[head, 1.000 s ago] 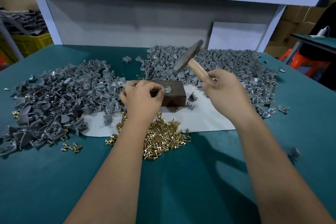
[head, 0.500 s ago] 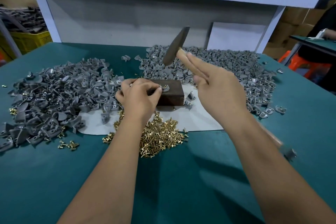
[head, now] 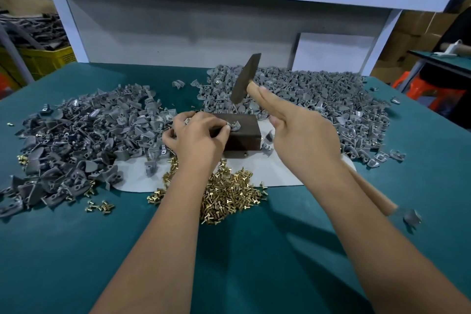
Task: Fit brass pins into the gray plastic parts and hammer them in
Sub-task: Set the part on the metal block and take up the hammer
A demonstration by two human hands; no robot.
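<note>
My left hand [head: 196, 135] pinches a small gray plastic part [head: 235, 125] on top of a dark wooden block [head: 246, 132]. My right hand [head: 303, 135] holds a wooden-handled hammer [head: 244, 79] raised above the block, index finger stretched along the handle; the handle's end sticks out below my forearm. A pile of brass pins [head: 226, 194] lies in front of the block. Whether a pin sits in the held part is hard to tell.
Large heaps of gray parts lie left [head: 84, 135] and behind right [head: 318, 94] on the teal table [head: 242, 262]. A white sheet [head: 277, 173] lies under the block. One stray part [head: 411, 216] sits at the right. A yellow crate [head: 43, 58] stands far left.
The hammer swung up from a low tilt over the block to a raised position. The left hand stayed on the part at the block.
</note>
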